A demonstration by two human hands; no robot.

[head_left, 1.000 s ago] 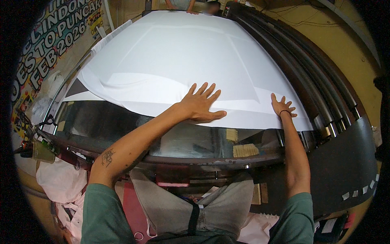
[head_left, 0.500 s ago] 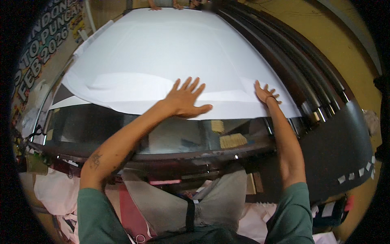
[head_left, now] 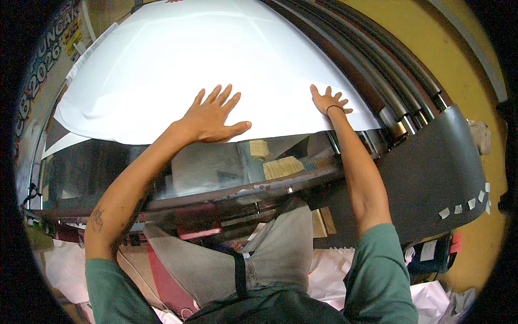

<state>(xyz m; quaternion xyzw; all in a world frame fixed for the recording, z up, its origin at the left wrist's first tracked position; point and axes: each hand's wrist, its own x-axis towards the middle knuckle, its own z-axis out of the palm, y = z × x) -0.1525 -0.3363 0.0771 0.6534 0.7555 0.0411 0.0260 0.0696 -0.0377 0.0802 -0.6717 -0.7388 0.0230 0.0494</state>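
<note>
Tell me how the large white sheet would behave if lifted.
The white sheet would probably flop, since its near-left edge curves loosely. It looks thin, so it is likely light for its size.

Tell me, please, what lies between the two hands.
The head view shows only a bare stretch of white sheet between the left hand and the right hand.

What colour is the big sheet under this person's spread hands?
The sheet is white; it shows best in the head view.

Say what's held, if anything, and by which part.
Nothing is held: left hand and right hand rest open, palm-down, on the white sheet near its closest edge.
</note>
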